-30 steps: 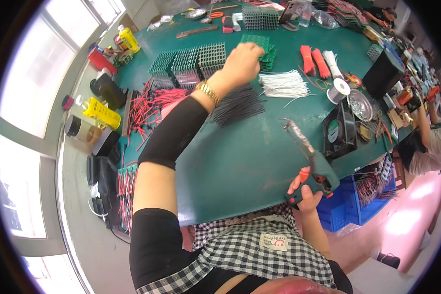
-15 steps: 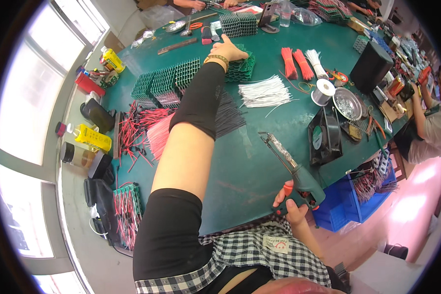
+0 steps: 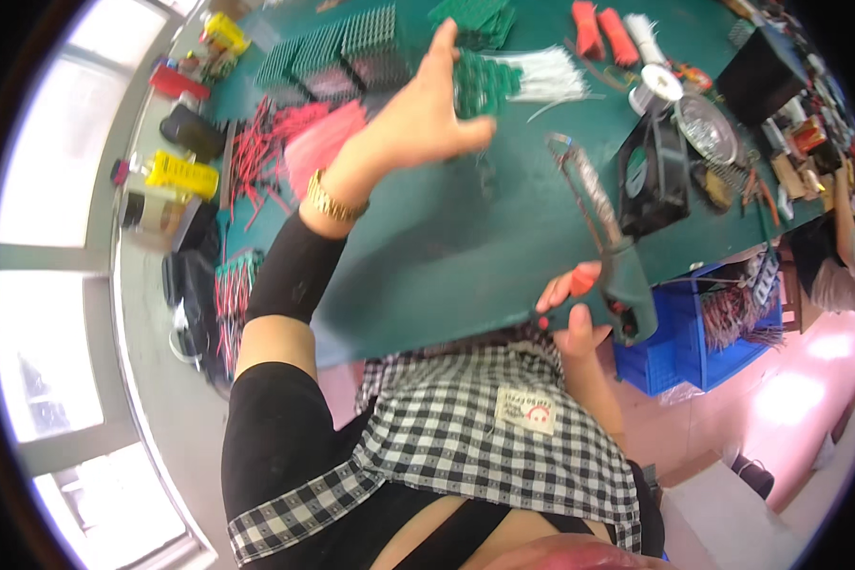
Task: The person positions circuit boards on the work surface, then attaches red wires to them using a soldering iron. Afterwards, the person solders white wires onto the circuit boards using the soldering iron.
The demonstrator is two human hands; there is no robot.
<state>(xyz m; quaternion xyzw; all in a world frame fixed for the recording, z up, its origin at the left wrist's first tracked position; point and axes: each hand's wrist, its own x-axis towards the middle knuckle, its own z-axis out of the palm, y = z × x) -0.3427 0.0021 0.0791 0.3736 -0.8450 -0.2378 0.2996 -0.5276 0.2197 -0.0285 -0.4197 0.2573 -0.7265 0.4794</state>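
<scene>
My left hand (image 3: 418, 119) is raised over the table, thumb and fingers reaching round a green plastic grid piece (image 3: 484, 85) and gripping it. The grid looks blurred and covers the left end of a bundle of white wires (image 3: 553, 76). A stack of similar green grids (image 3: 480, 19) lies just beyond. Near the front edge, my right hand (image 3: 575, 309) grips the green handle of a soldering gun (image 3: 629, 290), its metal tip pointing away and up to the left. Pink wires (image 3: 325, 144) and loose red and black wires (image 3: 266, 152) lie left of my left hand.
Filled green grid blocks (image 3: 332, 52) stand at the back left. On the right are a solder spool (image 3: 655, 90), a black fan (image 3: 654, 171), a metal dish (image 3: 708, 128) and a black box (image 3: 762, 74). Blue bins (image 3: 660, 366) hang below the table's right edge; bottles (image 3: 180, 176) line the left.
My left hand has drawn back from the grid stack toward me, bringing one green grid with it. My right hand still holds the soldering gun. The view has tilted down.
</scene>
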